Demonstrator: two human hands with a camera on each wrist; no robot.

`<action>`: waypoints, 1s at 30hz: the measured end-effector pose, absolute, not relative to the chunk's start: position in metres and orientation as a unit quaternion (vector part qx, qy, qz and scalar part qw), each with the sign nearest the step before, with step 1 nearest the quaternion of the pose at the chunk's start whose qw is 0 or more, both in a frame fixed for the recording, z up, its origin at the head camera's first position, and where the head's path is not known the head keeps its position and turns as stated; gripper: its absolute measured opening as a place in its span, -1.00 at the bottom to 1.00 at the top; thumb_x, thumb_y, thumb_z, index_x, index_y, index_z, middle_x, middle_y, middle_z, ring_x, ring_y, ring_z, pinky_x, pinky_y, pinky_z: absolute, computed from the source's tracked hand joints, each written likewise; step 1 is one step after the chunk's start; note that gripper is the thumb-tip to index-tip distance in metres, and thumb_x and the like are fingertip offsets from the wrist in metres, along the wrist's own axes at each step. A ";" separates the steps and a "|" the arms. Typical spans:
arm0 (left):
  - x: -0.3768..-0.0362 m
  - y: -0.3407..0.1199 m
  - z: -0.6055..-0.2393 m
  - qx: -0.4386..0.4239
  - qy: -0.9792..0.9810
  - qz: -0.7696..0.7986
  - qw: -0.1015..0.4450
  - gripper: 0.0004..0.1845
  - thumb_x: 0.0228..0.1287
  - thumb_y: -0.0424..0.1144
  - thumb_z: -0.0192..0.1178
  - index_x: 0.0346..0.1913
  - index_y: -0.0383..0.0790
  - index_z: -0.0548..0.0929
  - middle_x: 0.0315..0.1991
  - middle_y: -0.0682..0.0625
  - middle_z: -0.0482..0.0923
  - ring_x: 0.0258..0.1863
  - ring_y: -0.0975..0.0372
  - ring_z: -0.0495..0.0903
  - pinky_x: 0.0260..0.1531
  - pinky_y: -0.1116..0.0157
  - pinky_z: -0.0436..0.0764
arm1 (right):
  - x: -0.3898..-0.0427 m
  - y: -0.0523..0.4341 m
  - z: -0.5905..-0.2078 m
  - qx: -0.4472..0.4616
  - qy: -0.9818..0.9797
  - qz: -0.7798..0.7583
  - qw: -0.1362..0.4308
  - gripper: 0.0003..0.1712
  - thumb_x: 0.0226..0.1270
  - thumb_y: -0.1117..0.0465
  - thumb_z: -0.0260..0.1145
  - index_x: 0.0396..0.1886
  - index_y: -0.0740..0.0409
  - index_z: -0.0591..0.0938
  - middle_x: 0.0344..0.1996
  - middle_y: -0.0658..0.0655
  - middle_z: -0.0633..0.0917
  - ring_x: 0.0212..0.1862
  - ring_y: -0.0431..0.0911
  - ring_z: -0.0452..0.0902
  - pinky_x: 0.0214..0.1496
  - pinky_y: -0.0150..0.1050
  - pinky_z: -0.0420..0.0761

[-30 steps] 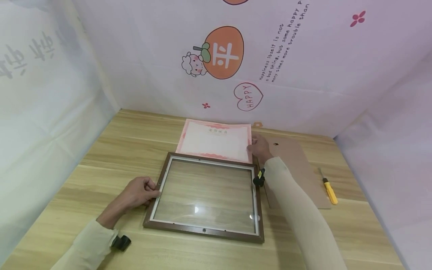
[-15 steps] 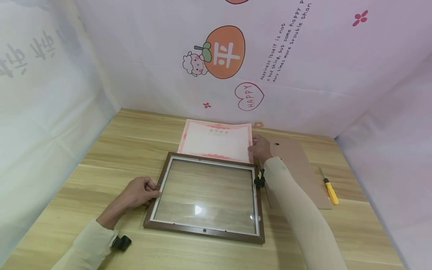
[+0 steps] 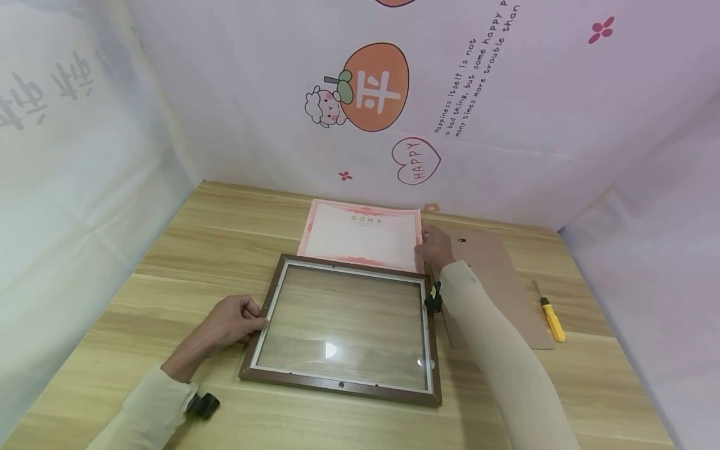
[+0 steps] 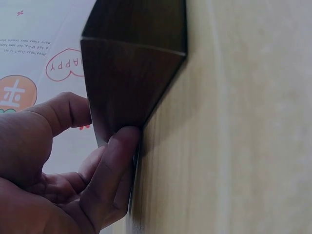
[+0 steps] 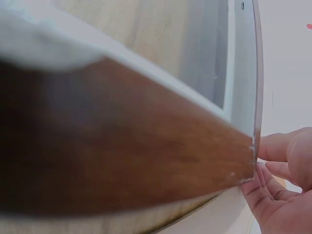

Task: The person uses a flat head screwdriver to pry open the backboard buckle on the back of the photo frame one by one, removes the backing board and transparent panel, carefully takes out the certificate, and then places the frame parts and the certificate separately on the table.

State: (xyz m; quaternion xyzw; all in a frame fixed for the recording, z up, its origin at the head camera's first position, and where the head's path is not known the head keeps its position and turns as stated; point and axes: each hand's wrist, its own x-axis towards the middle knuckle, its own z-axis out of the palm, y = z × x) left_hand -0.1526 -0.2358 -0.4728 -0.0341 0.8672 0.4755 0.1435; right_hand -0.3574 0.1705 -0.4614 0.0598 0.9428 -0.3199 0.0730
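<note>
A brown picture frame with a clear pane and pale inner rim lies on the wooden table. At its left side, my left hand grips the frame, thumb over the edge; the left wrist view has these fingers against the dark outer side. Behind the frame lies a certificate with a pink border, its near edge along the frame's far side. My right hand pinches the certificate's right edge, close to the frame's far right corner. In the right wrist view its thumb and fingers are beside that corner.
Right of the frame lies a brown backing board, partly covered by my right forearm. A screwdriver with a yellow handle sits along the board's right edge. Printed fabric walls enclose the table at the back and sides.
The certificate and my right hand have shifted very slightly to the right. My left hand keeps its grip on the frame, which stays in place.
</note>
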 end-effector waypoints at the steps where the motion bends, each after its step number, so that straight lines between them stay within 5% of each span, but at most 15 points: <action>1: -0.153 -0.236 -0.473 -0.034 0.868 0.474 0.143 -0.79 0.16 -0.33 0.34 -0.29 -0.37 0.53 -0.45 -0.08 0.59 -0.53 0.22 0.62 -0.50 0.28 0.68 | -0.357 0.170 -0.461 0.059 0.944 -0.316 0.073 -0.43 0.37 0.31 0.23 0.36 0.21 0.38 0.17 0.33 0.55 0.12 0.15 0.50 0.12 0.01 0.60; 10: -0.152 -0.236 -0.472 -0.038 0.870 0.470 0.141 -0.79 0.15 -0.33 0.35 -0.30 -0.37 0.54 -0.47 -0.08 0.59 -0.54 0.22 0.61 -0.52 0.29 0.68 | -0.359 0.169 -0.461 0.058 0.953 -0.287 0.073 -0.45 0.38 0.28 0.24 0.34 0.22 0.40 0.09 0.32 0.59 -0.04 0.08 0.50 -0.13 -0.17 0.59; 18: -0.151 -0.236 -0.472 -0.036 0.869 0.471 0.146 -0.79 0.14 -0.34 0.36 -0.31 -0.37 0.53 -0.47 -0.08 0.59 -0.54 0.23 0.61 -0.52 0.29 0.68 | -0.359 0.168 -0.461 0.049 0.960 -0.266 0.070 -0.48 0.36 0.29 0.21 0.30 0.28 0.43 0.16 0.34 0.55 0.06 0.14 0.47 0.13 0.03 0.58; 30: -0.150 -0.237 -0.471 -0.023 0.872 0.468 0.142 -0.80 0.13 -0.34 0.36 -0.33 -0.36 0.53 -0.48 -0.07 0.59 -0.54 0.22 0.60 -0.51 0.30 0.68 | -0.360 0.169 -0.461 0.037 0.963 -0.253 0.083 -0.52 0.39 0.27 0.20 0.25 0.35 0.47 0.19 0.36 0.54 0.19 0.22 0.47 0.23 0.10 0.54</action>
